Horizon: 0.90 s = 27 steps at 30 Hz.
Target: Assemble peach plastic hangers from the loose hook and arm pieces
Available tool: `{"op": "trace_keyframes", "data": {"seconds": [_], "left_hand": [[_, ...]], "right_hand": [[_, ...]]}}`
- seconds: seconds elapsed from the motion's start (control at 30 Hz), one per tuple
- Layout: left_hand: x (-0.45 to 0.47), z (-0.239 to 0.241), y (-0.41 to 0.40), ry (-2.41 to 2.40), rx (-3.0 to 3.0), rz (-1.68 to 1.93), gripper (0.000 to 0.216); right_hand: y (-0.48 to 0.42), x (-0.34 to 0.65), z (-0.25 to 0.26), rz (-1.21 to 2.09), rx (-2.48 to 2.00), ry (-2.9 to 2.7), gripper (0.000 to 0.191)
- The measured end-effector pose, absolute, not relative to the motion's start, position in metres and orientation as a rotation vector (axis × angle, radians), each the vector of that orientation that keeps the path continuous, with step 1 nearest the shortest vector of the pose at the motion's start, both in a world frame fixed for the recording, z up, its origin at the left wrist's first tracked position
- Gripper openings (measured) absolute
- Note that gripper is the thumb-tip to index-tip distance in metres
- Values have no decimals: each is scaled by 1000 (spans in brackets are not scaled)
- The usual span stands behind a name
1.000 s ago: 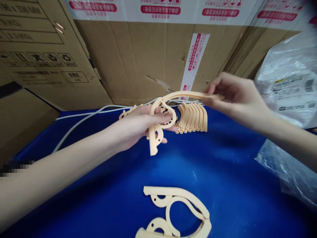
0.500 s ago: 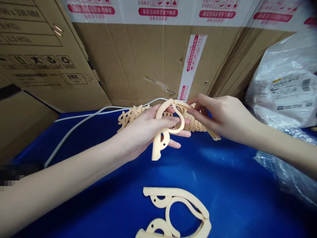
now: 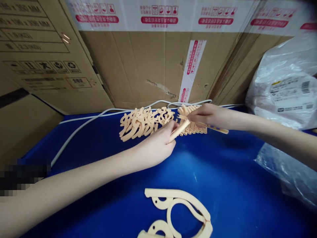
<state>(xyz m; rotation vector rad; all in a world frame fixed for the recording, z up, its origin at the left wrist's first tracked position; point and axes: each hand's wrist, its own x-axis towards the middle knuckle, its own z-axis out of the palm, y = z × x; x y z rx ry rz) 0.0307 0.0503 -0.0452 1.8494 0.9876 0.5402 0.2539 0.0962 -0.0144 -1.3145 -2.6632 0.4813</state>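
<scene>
My left hand (image 3: 156, 145) is closed round a peach-coloured flat plastic piece (image 3: 178, 130), which sticks out of the fist toward the right. My right hand (image 3: 205, 115) pinches the far end of that piece where it meets a row of the same peach pieces (image 3: 192, 127) standing on edge. A second heap of such pieces (image 3: 138, 122) lies just left of the row, behind my left hand. Near the bottom edge lie two more flat peach pieces (image 3: 178, 208), curved with round holes, on the blue surface (image 3: 223, 185).
Large cardboard boxes (image 3: 148, 66) with red-and-white tape wall off the back and left. A white cable (image 3: 81, 127) runs along the back of the blue surface. Clear plastic bags (image 3: 287, 89) with labels are piled at the right edge.
Both hands have come down and away from me with the piece, from mid-air to the row at the back. The piece has turned from face-on to edge-on.
</scene>
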Motion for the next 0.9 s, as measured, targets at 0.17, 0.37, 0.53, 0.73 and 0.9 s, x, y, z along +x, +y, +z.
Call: {"op": "trace_keyframes", "data": {"seconds": [0.17, 0.37, 0.53, 0.73, 0.9], "left_hand": [[29, -35, 53, 1078, 1798, 600, 25], [33, -31, 48, 1018, 1663, 587, 43], [34, -31, 47, 1038, 1419, 598, 42], [28, -11, 60, 1015, 1334, 694, 40], [33, -8, 63, 926, 1433, 728, 40]], "right_hand": [[123, 271, -22, -13, -1754, -2283, 32], [127, 252, -32, -138, -1897, -2374, 42], [123, 238, -28, -172, -1836, -2382, 42], [85, 223, -15, 617, -1378, -2269, 48], [60, 212, -8, 1210, -1189, -2019, 49]]}}
